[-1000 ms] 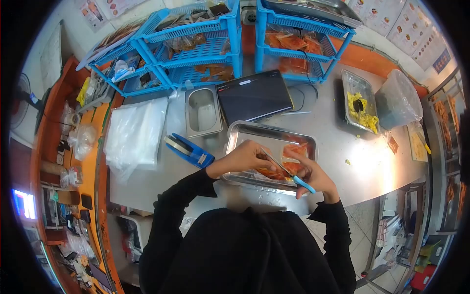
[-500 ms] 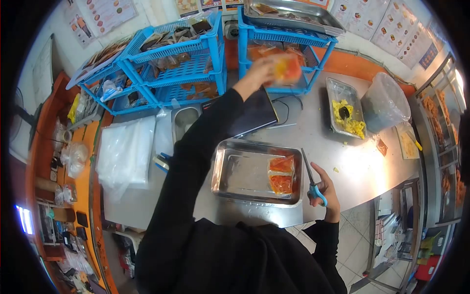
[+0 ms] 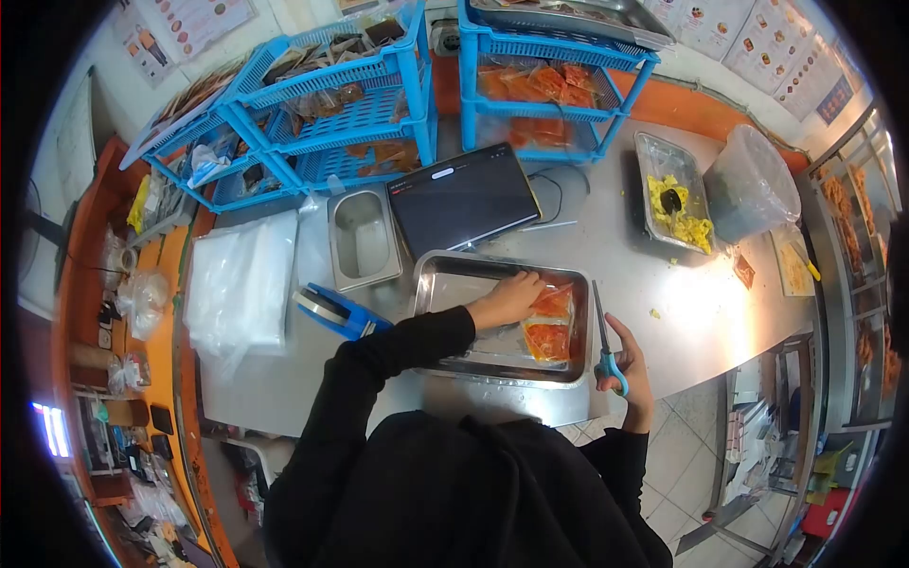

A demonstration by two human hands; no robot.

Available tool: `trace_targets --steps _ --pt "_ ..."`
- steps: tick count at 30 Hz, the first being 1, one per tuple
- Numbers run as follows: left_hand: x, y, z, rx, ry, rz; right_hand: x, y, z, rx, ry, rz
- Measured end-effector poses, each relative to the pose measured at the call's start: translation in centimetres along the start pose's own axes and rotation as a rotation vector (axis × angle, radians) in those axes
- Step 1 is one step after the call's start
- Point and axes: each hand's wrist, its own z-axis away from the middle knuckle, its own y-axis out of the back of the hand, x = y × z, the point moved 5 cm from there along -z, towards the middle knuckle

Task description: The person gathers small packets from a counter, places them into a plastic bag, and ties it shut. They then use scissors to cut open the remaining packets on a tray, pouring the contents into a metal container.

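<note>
My left hand [image 3: 511, 300] reaches into the steel tray [image 3: 492, 376], its fingers closed at the edge of a flat clear packet with orange-red filling [image 3: 557, 300]. Just below it in the tray lies a similar orange-red packet [image 3: 547, 343]. Whether more packets are stacked under the fingers is hidden. At the tray's right side, my right hand [image 3: 632, 369] grips scissors [image 3: 612, 367] by their light blue handles, the dark blades pointing away from me. The forefinger is stretched along beside the scissors.
Behind the tray are a dark tablet screen [image 3: 464, 199] and a small steel pan [image 3: 365, 237]. A blue tape dispenser [image 3: 336, 310] and plastic bags [image 3: 241, 289] lie left. Blue racks [image 3: 559, 114] hold packets at the back. A yellow-food tray [image 3: 649, 222] and a clear tub [image 3: 753, 185] stand right.
My left hand has come down from the right blue rack into the tray, bringing an orange-red packet. My right hand stays beside the tray with the scissors.
</note>
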Motion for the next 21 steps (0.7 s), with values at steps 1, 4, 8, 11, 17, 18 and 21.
trace_targets --steps 1,4,8,11,17,18,21 --pt "-0.2 -0.5 0.1 0.036 0.045 -0.062 -0.1 -0.1 0.0 -0.005 -0.006 0.021" --pt "-0.3 0.0 -0.2 0.077 0.087 -0.020 -0.2 -0.5 0.1 -0.015 -0.012 0.054" --pt "0.2 2.7 -0.5 0.197 -0.049 0.354 -0.8 0.5 0.7 -0.041 0.000 0.239" --pt "1.1 4.3 0.2 -0.035 0.077 0.817 -2.2 1.7 1.3 0.019 -0.013 0.610" --pt "2.5 10.1 0.8 -0.119 -0.025 0.857 -3.8 1.2 1.0 -0.019 -0.076 1.074" --pt "2.1 10.1 0.9 -0.220 0.162 1.009 -4.1 0.9 0.7 -0.018 -0.072 1.074" --pt "3.7 11.8 1.3 -0.203 0.203 1.270 -5.2 -0.4 -0.4 -0.078 -0.011 1.185"
